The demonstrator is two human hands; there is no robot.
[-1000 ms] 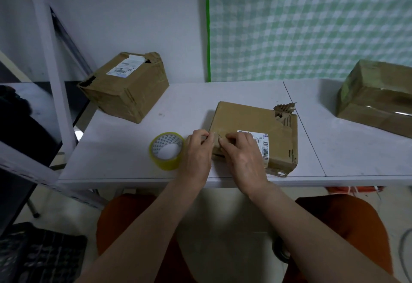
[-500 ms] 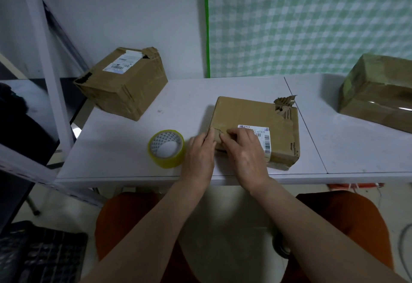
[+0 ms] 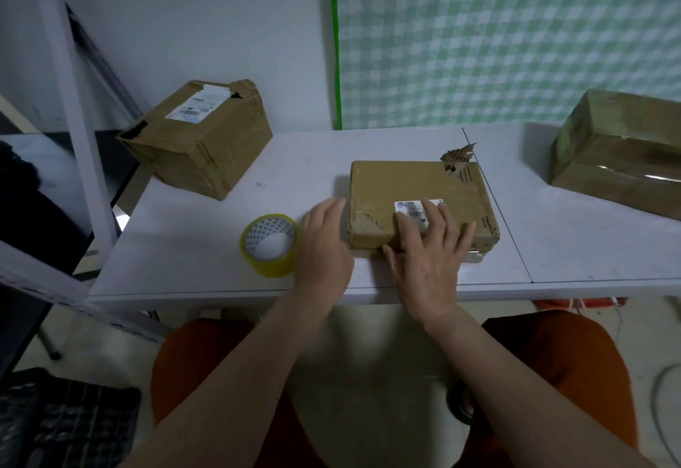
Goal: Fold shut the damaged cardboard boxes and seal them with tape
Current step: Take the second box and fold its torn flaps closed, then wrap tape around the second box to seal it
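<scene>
Your right hand [image 3: 429, 246] lies flat with fingers spread on the near part of the flat cardboard box [image 3: 416, 187], pressing its top down by the label [image 3: 418, 209]; the box sits mid-worktop, its long side running left to right in front of you. Your left hand [image 3: 326, 243] is off the box, fingers straight and holding nothing, between the box's left edge and the tape roll [image 3: 271, 244]. The roll lies just to that hand's left, touching the worktop [image 3: 552, 246], so the left hand is plainly the nearer one to fetch it.
</scene>
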